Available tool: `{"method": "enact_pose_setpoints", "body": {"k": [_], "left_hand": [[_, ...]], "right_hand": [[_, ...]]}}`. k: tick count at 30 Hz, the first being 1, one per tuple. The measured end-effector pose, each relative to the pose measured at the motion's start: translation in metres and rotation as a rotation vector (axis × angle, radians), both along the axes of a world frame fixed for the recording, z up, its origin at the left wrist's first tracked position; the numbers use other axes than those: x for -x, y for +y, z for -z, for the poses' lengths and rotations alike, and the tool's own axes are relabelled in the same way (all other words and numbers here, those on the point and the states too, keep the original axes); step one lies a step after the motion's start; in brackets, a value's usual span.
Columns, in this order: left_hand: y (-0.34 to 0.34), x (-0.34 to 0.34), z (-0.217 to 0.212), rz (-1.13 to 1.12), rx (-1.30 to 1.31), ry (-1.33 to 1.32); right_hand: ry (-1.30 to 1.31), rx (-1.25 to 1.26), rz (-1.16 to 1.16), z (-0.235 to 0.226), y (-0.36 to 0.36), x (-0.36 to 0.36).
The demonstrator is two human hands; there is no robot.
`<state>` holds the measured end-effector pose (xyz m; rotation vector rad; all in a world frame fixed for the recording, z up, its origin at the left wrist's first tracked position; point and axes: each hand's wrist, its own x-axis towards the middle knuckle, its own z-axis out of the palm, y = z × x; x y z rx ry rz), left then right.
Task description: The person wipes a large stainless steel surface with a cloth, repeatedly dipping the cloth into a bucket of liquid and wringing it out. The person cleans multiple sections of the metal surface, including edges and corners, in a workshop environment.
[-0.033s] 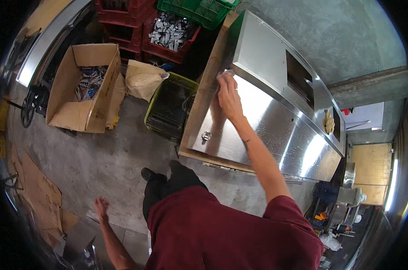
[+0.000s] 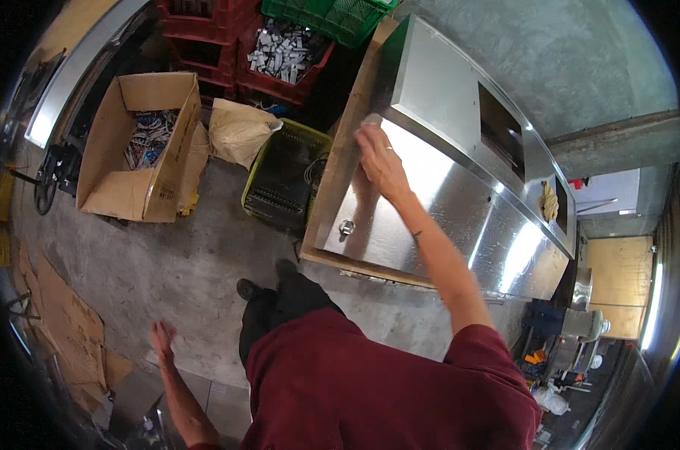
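My right hand [image 2: 385,163] reaches forward over a shiny stainless steel panel [image 2: 437,217], near its far left corner. The fingers are closed on a small pale, greyish wad [image 2: 372,120], mostly hidden under the fingertips; whether it is cloth or a pad I cannot make out. A small metal latch [image 2: 346,228] sits on the panel, nearer to me. Beyond the panel rises a metal cabinet body [image 2: 437,82] with cut-out openings. My left hand [image 2: 162,339] hangs over the concrete floor at the lower left, slightly blurred, fingers loosely apart and holding nothing.
Left of the panel stand a yellow-green crate [image 2: 280,180], a brown paper sack [image 2: 239,133] and an open cardboard box [image 2: 160,191] of small parts. Red crates [image 2: 205,56] and a green crate [image 2: 332,22] are stacked behind. A crumpled tan glove-like cloth [image 2: 550,202] lies on the cabinet.
My right hand has shifted slightly left and toward me, with the pale wad at its fingertips. My left hand has moved slightly left.
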<state>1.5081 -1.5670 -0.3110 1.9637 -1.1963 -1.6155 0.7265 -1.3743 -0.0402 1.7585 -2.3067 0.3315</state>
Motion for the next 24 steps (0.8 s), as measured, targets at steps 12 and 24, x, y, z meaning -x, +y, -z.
{"method": "enact_pose_setpoints", "body": {"k": [12, 24], "left_hand": [[-0.118, 0.271, -0.009, 0.553, 0.072, 0.144], [-0.123, 0.189, 0.077, 0.363, -0.522, 0.061]], "right_hand": [[0.666, -0.843, 0.418, -0.025, -0.156, 0.143], [0.692, -1.14, 0.303, -0.027, -0.136, 0.112]]}}
